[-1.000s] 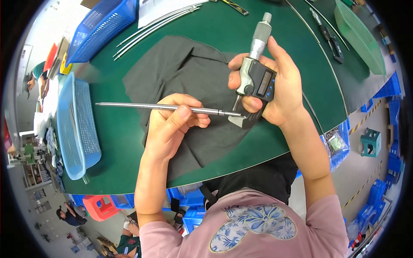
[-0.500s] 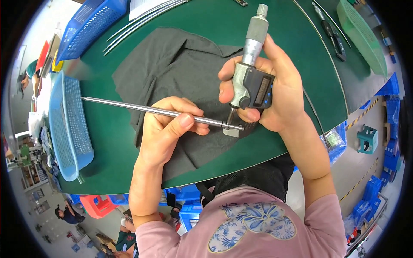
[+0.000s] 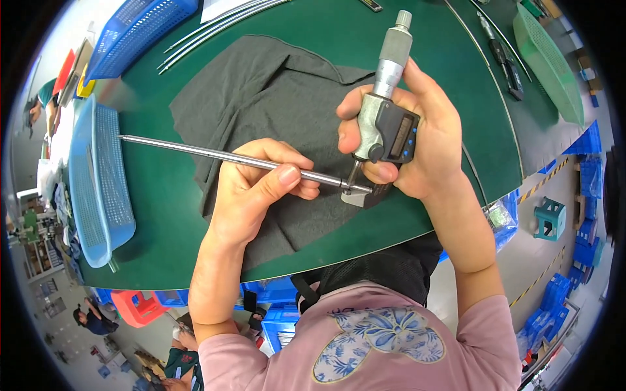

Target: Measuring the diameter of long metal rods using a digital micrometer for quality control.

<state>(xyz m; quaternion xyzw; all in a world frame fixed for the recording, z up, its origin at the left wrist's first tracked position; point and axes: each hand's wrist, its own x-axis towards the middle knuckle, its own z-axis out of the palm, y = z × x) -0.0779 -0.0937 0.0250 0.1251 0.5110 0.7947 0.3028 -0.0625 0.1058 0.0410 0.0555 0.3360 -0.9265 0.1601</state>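
My left hand (image 3: 257,189) pinches a long thin steel rod (image 3: 195,150) between thumb and fingers. The rod slants from the blue basket side down to the right. Its right end lies in the jaw of a digital micrometer (image 3: 385,127), by the spindle tip. My right hand (image 3: 427,133) is wrapped round the micrometer's frame, thumb and fingers on either side. The micrometer stands with its grey thimble pointing up and away, and its small display faces up. Under both hands a dark grey cloth (image 3: 274,91) lies rumpled on the green table (image 3: 163,260).
Blue baskets (image 3: 104,189) stand at the left and far left. Several more rods (image 3: 218,32) lie at the back. At the far right are another micrometer (image 3: 502,58) and a green basket (image 3: 548,65). A teal stool (image 3: 550,218) stands on the floor, and people are at lower left.
The rod and micrometer keep nearly the same hold, with the rod's end still in the jaw. The whole view has shifted slightly; the micrometer sits a little further right and lower.
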